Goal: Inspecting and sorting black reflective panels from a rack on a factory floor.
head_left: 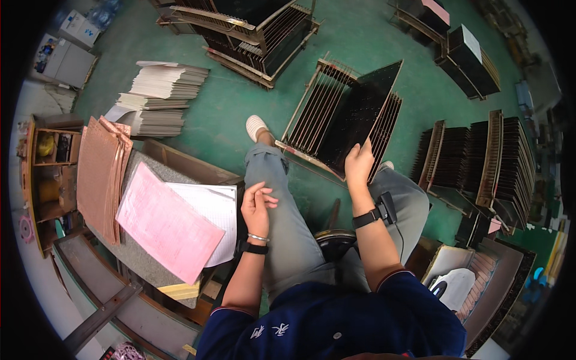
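Note:
My right hand (359, 161) is closed on the near edge of a thin black panel (362, 108). The panel stands tilted, raised above the others in a slotted rack (317, 109) on the floor in front of me. Small light dots show along its face. My left hand (257, 203) hovers over my left thigh, fingers loosely bent and slightly apart, with nothing in it. Close to it, on the left, lie a pink sheet (171, 225) and a white gridded paper (217, 203) on a grey tabletop (111, 264).
Copper-coloured sheets (102, 180) lean on the table's left side. Behind them is a stack of pale boards (162, 90). More loaded racks stand at the far middle (264, 45) and right (480, 162). A bin with papers (459, 273) is near my right side.

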A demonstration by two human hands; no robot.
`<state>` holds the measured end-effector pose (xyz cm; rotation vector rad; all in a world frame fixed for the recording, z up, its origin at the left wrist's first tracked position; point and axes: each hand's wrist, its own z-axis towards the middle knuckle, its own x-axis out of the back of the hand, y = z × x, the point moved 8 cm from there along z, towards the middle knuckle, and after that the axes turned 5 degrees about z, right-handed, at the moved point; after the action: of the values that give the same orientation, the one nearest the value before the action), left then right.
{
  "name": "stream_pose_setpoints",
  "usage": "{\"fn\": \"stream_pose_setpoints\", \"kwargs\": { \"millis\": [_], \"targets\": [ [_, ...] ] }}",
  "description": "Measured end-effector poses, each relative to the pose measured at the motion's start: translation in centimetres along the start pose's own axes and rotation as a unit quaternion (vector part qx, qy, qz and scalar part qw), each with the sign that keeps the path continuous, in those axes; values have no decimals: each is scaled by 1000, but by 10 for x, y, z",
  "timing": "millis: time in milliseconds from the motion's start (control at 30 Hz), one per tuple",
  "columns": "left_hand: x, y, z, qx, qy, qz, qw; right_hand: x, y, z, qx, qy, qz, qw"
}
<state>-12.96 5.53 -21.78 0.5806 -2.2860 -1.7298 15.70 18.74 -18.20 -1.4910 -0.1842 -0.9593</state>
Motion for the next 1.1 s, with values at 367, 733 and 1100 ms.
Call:
{"fn": "stream_pose_setpoints", "kwargs": {
  "millis": [367,733,1100],
  "targets": [
    [1,4,1,-6,16,6,1000,-72,9,48,-94,-117,-60,987],
    [2,2,0,-12,7,31,999,-153,44,12,4,-261,-292,920],
    [4,-1,0,-1,1,14,1000,-164,67,3,26,-205,-293,933]
  ]
}}
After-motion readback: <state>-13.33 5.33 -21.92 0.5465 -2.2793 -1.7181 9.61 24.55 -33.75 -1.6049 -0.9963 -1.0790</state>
